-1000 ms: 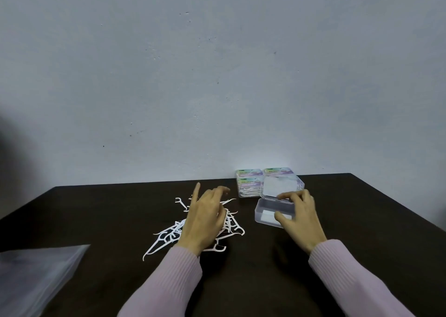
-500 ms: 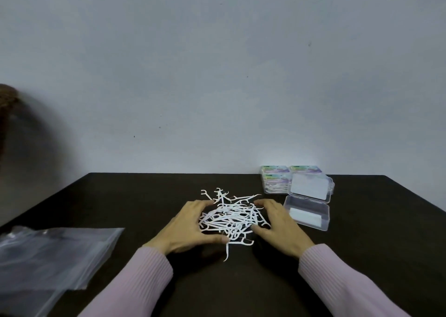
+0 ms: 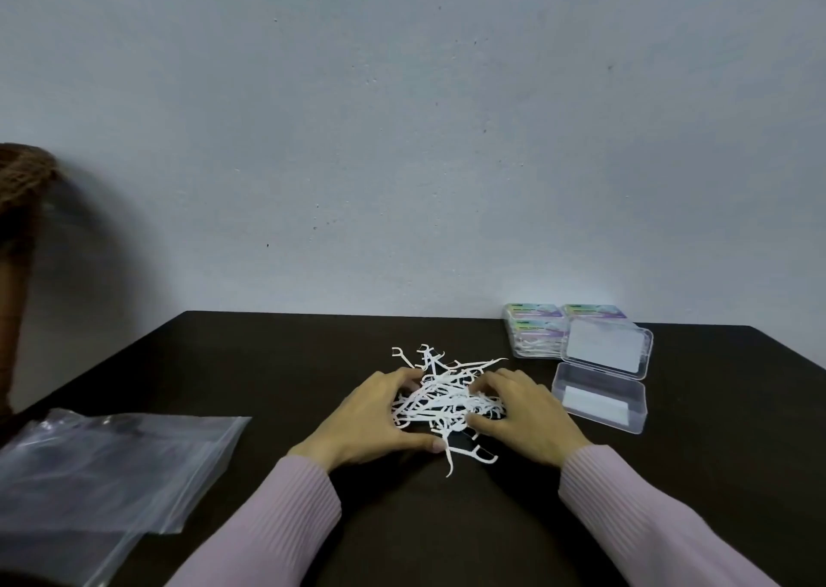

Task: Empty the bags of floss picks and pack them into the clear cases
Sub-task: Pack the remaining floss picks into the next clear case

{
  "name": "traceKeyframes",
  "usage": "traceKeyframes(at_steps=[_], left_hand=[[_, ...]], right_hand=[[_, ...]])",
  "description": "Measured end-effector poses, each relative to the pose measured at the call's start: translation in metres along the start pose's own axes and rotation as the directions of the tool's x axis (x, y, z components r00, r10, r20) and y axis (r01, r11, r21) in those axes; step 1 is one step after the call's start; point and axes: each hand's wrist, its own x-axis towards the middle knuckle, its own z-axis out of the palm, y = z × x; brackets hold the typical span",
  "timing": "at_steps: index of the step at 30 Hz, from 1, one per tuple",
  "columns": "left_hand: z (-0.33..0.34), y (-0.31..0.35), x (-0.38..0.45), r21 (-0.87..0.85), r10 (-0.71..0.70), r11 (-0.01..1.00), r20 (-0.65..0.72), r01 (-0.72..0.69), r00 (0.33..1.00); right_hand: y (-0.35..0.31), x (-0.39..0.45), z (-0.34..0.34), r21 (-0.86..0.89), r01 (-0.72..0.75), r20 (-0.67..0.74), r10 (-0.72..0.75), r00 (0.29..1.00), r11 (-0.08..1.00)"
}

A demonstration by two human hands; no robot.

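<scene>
a loose heap of white floss picks [image 3: 447, 401] lies on the dark table [image 3: 670, 474], a little in from its far edge. the left hand [image 3: 380, 416] cups the heap from its left side, fingers curved over the picks and thumb stretched along the near side, its tip touching a stray pick. the right hand [image 3: 523, 412] cups the heap from the right, fingers curled into the picks. so each grip is curved round the pile, pressing it between the two hands; a few picks stick out at the far side and one hangs toward the near side. just right of the right hand sits an open case [image 3: 601, 401] with its lid [image 3: 608, 349] tipped up behind it. behind the lid, near the wall, lie closed cases [image 3: 534, 334] stacked together. at the near left corner lie clear bags [image 3: 107, 466], flat and overlapping.
</scene>
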Motion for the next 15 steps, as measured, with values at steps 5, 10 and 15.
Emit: traceKeyframes(at_steps=[5, 10, 15], left_hand=[[0.004, -0.001, 0.003, -0.04, 0.025, 0.999, -0.045, -0.027, 0.999], [-0.003, 0.001, 0.002, -0.051, 0.022, 0.998, -0.059, -0.025, 0.998], [-0.01, -0.005, 0.0, -0.013, -0.001, 1.0, -0.004, 0.001, 1.0]], right_hand=[[0.001, -0.003, -0.008, -0.029, 0.019, -0.036, -0.02, 0.999, 0.999], [0.005, -0.003, -0.011, 0.012, 0.014, 0.035, -0.014, 0.999, 1.0], [0.004, -0.002, -0.008, 0.05, 0.087, 0.059, -0.09, 0.994, 0.995]])
